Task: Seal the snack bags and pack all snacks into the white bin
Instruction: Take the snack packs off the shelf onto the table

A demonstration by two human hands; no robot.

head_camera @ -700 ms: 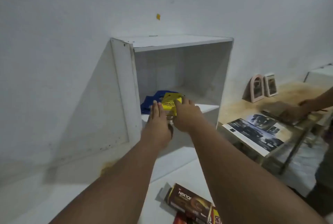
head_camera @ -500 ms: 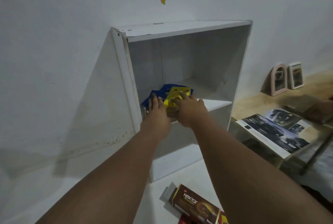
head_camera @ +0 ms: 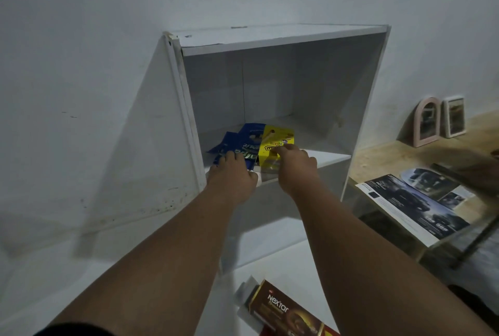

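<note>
Right fingertips (head_camera: pixel 280 149): pinched on the near part of the flat yellow foil snack bag (head_camera: pixel 272 146); the thumb is hidden under the hand.
Right hand (head_camera: pixel 295 170): knuckles up, over the front edge of the shelf board.
Left fingers (head_camera: pixel 229 157): laid flat and spread on the crumpled blue foil snack bag (head_camera: pixel 244 143); whether they grip it cannot be told, as their tips are covered by the bag's folds.
Left hand (head_camera: pixel 232 181): palm down at the front left corner of the shelf board.
Hidden: the near edges of both bags lie under the hands; whether the bags are sealed cannot be made out.
White open-fronted cabinet bin (head_camera: pixel 280 41): holds both bags on its shelf board, blue toward the left wall, yellow just beside it and overlapping its right edge.
Lower compartment: mostly blocked by the forearms.
Brown Nextar snack box (head_camera: pixel 286 311): on the white surface below the bin, its lower end cut off by the frame.
Printed car brochure (head_camera: pixel 413 200): on the wooden table to the right, well apart from the bin.
</note>
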